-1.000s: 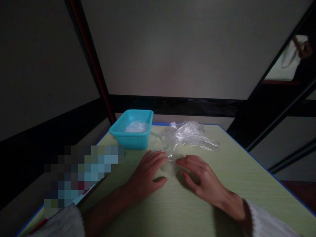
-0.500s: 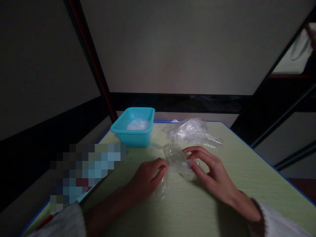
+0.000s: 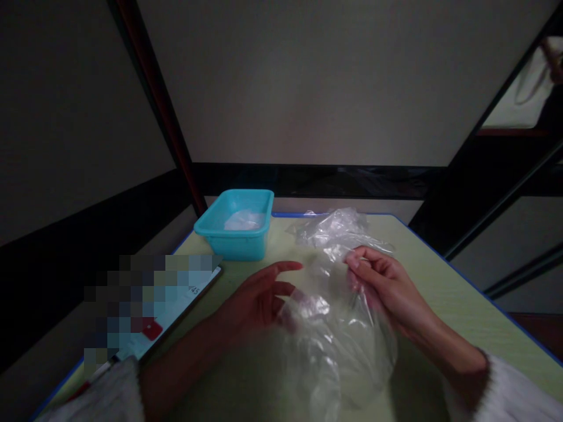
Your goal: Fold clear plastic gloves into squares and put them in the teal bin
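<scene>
Plastic bag (image 3: pixel 334 346) between both pinching hands

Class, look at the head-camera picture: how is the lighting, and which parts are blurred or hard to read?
Head view: dim, with room edges near black; the clear bag held by both hands is smeared and hazy near the bottom edge; faint glare on the plastic pile; a pixelated patch hides part of the table's left side.
</scene>
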The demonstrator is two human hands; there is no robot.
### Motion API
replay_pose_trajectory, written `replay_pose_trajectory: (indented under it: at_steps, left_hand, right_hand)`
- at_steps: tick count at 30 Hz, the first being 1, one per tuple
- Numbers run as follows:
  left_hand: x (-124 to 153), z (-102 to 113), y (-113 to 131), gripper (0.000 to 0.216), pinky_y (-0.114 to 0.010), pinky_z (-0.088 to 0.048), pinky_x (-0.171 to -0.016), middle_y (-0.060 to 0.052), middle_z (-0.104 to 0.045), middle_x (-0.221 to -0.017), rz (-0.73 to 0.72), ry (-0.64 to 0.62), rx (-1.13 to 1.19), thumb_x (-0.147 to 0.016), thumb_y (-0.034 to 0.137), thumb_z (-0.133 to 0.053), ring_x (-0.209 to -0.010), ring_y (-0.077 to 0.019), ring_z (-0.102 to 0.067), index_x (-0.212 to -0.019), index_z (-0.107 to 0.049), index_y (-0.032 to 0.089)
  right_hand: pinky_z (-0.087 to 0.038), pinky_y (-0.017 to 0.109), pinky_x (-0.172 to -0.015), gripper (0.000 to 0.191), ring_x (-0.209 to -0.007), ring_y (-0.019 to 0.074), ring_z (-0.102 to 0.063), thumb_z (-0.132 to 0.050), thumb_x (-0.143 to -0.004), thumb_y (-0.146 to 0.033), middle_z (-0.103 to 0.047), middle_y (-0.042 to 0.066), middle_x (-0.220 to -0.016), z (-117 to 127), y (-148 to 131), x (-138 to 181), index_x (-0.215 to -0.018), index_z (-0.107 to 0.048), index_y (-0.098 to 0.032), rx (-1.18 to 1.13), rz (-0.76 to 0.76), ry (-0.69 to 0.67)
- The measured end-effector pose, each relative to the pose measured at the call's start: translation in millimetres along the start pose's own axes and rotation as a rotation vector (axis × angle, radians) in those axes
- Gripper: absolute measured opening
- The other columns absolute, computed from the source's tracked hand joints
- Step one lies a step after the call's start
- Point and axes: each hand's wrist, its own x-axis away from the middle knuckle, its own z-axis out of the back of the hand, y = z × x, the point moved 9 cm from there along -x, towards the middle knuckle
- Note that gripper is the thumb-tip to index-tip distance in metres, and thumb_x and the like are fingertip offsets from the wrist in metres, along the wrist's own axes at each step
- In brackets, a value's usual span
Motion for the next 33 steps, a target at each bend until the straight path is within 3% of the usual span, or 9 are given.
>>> replay_pose_trajectory:
  at_steps: [4, 7, 13, 17, 20, 22, 26, 29, 33]
  left_hand:
    - [-12.9, 9.1, -20.5, 0.038, -0.037, -0.050, -0.072, -0.008, -0.071, -0.078, 0.187, -0.027, 0.219, -0.074, 0.052, -0.055, -0.073, -0.0237, -0.068, -0.091, -0.056, 0.018]
    - [-18.5, 24.4, -26.5, 0.039, -0.038, -0.049, -0.069, -0.009, -0.070, -0.079, 0.212, 0.052, 0.172, -0.074, 0.052, -0.055, -0.072, -0.0246, -0.068, -0.092, -0.050, 0.018]
    - [-16.8, 41.4, -14.3, 0.061, -0.024, -0.046, -0.049, -0.003, -0.064, -0.086, 0.035, 0.153, -0.216, -0.054, 0.021, -0.075, -0.053, -0.0145, -0.064, -0.105, -0.041, 0.022]
    - [-18.1, 54.3, -9.2, 0.066, -0.018, -0.043, -0.042, -0.002, -0.061, -0.091, -0.067, 0.231, -0.402, -0.050, 0.010, -0.071, -0.046, -0.0083, -0.058, -0.107, -0.041, 0.022]
    - [-15.9, 66.4, 5.9, 0.055, -0.020, -0.045, -0.044, -0.003, -0.059, -0.095, -0.221, 0.376, -0.572, -0.053, 0.011, -0.066, -0.050, -0.0084, -0.057, -0.103, -0.046, 0.021]
    - [-11.7, 70.0, 16.5, 0.048, -0.026, -0.050, -0.056, -0.005, -0.059, -0.100, -0.317, 0.461, -0.667, -0.055, 0.012, -0.063, -0.065, -0.0142, -0.061, -0.100, -0.050, 0.020]
    - [0.7, 58.2, 34.4, 0.037, -0.040, -0.040, -0.093, -0.006, -0.058, -0.108, -0.514, 0.510, -0.854, -0.062, 0.014, -0.058, -0.104, -0.0239, -0.053, -0.098, -0.055, 0.021]
    - [9.6, 33.6, 37.8, 0.030, -0.041, -0.039, -0.096, -0.008, -0.059, -0.110, -0.636, 0.433, -1.030, -0.068, 0.016, -0.052, -0.106, -0.0237, -0.054, -0.097, -0.056, 0.019]
    - [14.9, 13.0, 20.9, 0.029, -0.039, -0.042, -0.094, -0.009, -0.059, -0.113, -0.580, 0.326, -1.039, -0.070, 0.017, -0.051, -0.105, -0.0239, -0.055, -0.099, -0.057, 0.019]
  right_hand:
    - [-0.018, 0.017, -0.029, 0.028, -0.028, 0.0040, -0.031, -0.056, -0.070, -0.045, -0.047, -0.006, -0.045, 17.2, 26.5, -13.3, -0.071, -0.049, -0.018, 0.187, -0.069, 0.085]
    - [-0.021, 0.018, -0.028, 0.025, -0.027, 0.0043, -0.032, -0.051, -0.070, -0.043, -0.048, -0.006, -0.046, 27.6, 37.7, -21.0, -0.071, -0.047, -0.018, 0.301, -0.056, 0.112]
    - [-0.027, 0.019, -0.029, 0.024, -0.031, 0.0079, -0.042, -0.055, -0.067, -0.033, -0.052, -0.006, -0.051, 31.7, 34.2, -21.5, -0.084, -0.047, -0.018, 0.420, -0.032, 0.073]
    - [-0.032, 0.020, -0.033, 0.027, -0.034, 0.0094, -0.045, -0.052, -0.066, -0.022, -0.049, -0.009, -0.049, 24.7, 29.8, -18.4, -0.092, -0.044, -0.018, 0.603, -0.026, -0.061]
    - [-0.032, 0.020, -0.035, 0.029, -0.034, 0.0103, -0.045, -0.052, -0.067, -0.017, -0.047, -0.010, -0.044, 23.7, 37.7, -14.9, -0.095, -0.044, -0.018, 0.700, -0.076, -0.186]
    - [-0.033, 0.022, -0.037, 0.031, -0.036, 0.0111, -0.046, -0.053, -0.067, -0.017, -0.048, -0.009, -0.045, 27.9, 41.2, -12.9, -0.098, -0.046, -0.018, 0.803, -0.078, -0.233]
    - [-0.035, 0.024, -0.043, 0.034, -0.047, 0.0145, -0.052, -0.061, -0.065, -0.018, -0.055, -0.003, -0.055, 43.7, 20.8, -13.3, -0.098, -0.054, -0.017, 1.135, 0.122, -0.090]
    - [-0.042, 0.027, -0.050, 0.020, -0.057, 0.0164, -0.057, -0.055, -0.072, -0.017, -0.060, 0.003, -0.069, 34.8, -3.4, -8.5, -0.092, -0.055, -0.017, 1.147, 0.335, -0.022]
    - [-0.052, 0.032, -0.069, 0.016, -0.079, 0.0183, -0.062, -0.044, -0.083, -0.017, -0.063, 0.009, -0.092, 1.2, -11.1, 2.1, -0.093, -0.056, -0.016, 0.946, 0.430, -0.126]
